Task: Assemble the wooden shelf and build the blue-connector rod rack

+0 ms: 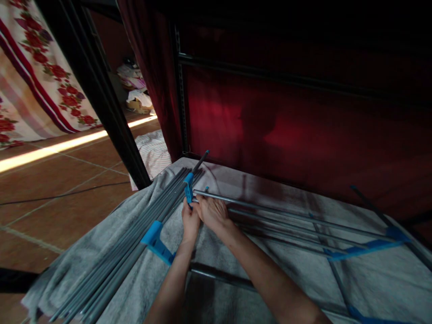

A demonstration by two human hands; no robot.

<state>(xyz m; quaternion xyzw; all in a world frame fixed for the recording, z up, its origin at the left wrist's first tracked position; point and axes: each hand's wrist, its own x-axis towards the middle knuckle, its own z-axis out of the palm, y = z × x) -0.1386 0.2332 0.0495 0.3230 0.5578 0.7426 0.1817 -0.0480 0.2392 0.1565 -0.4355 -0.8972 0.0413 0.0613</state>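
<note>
My left hand [191,221] is closed on the lower part of a blue plastic bracket [189,186], which sits on a slanted grey tube [201,161]. Beside it, my right hand [213,211] is closed around a thin grey metal rod [286,225] near the bracket; its fingertips are partly hidden. Just above the right hand, another rod [270,209] reaches the bracket. The rods run right to a long blue bracket [367,249]. Nearer me, a second blue bracket [157,243] is on the tube beside my left forearm.
A bundle of loose grey rods [118,256] lies left on the grey blanket [101,238]. A black metal post [97,94] rises at the left, with tiled floor [33,198] beyond. Dark red cloth [219,126] hangs behind. A flowered cloth [50,67] hangs far left.
</note>
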